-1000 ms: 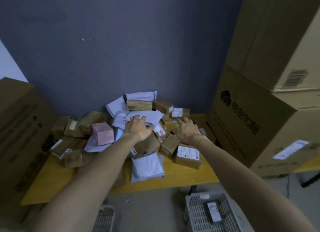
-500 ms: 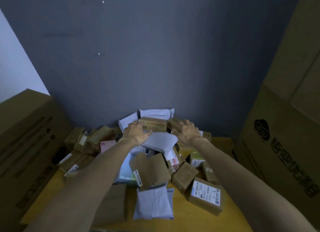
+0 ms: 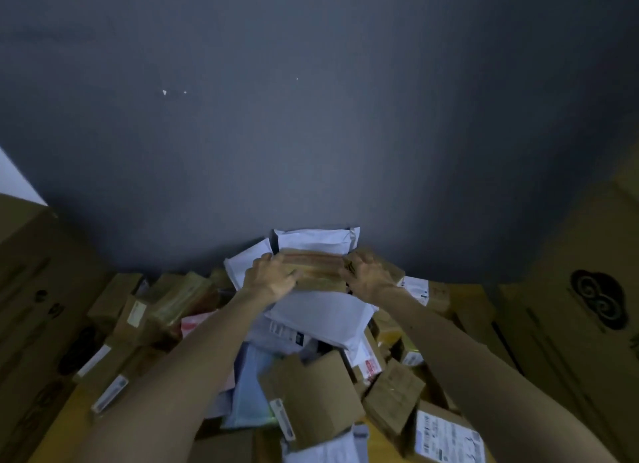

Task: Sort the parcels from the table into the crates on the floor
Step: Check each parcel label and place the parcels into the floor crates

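The brown taped parcel (image 3: 316,269) sits at the very top of the heap, against the back. Its long axis runs side to side, level, with one long face turned toward the camera. The left hand (image 3: 273,279) is clamped on its left end, fingers curled over the top edge. The right hand (image 3: 370,276) grips the right end the same way, so the parcel is held between the two.

Just behind it a white mailer (image 3: 318,239) leans against the dark grey wall (image 3: 311,116). A second white mailer (image 3: 321,312) lies directly beneath the parcel and the wrists.

Lower in the heap are a pale blue mailer (image 3: 252,386), a brown box with a raised flap (image 3: 311,393) and a labelled box (image 3: 446,435) at the near right. The yellow worktop (image 3: 378,440) shows in small gaps. Large cartons flank the pile, one on the left (image 3: 41,289) and a printed one on the right (image 3: 570,307).
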